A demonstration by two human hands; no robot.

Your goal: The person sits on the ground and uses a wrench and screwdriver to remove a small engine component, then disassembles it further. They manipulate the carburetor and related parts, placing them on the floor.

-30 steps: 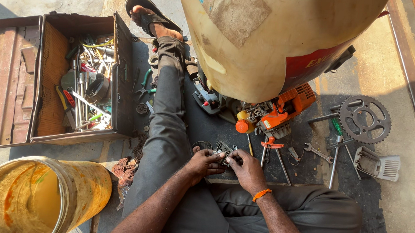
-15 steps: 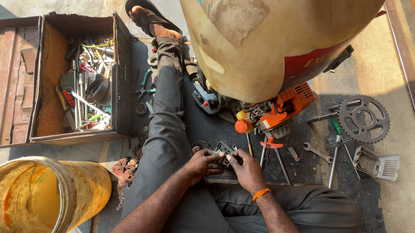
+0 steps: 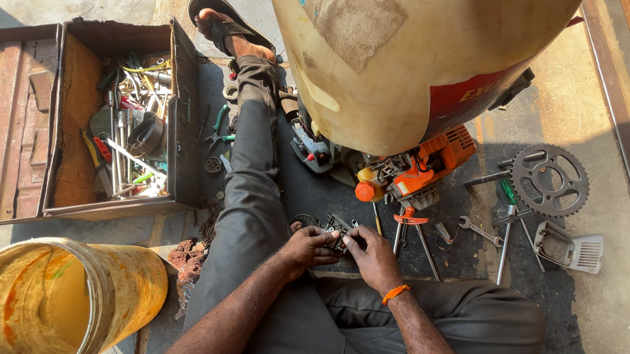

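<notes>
Gripping a small metal engine part [image 3: 338,234] between them, your left hand [image 3: 309,247] and right hand [image 3: 374,258] pinch it just above your lap, near the orange engine [image 3: 425,169]; an open toolbox [image 3: 79,97] sits on your left.

A concrete floor [image 3: 611,341] carries it all, with a dark mat [image 3: 466,208] across the middle of the frame. On the mat lie a toothed sprocket [image 3: 549,180] at right, a spanner [image 3: 481,231] and red-handled pliers [image 3: 408,223]. An open metal toolbox [image 3: 78,119] sits upper left, a yellowed bucket [image 3: 60,300] lower left.
</notes>
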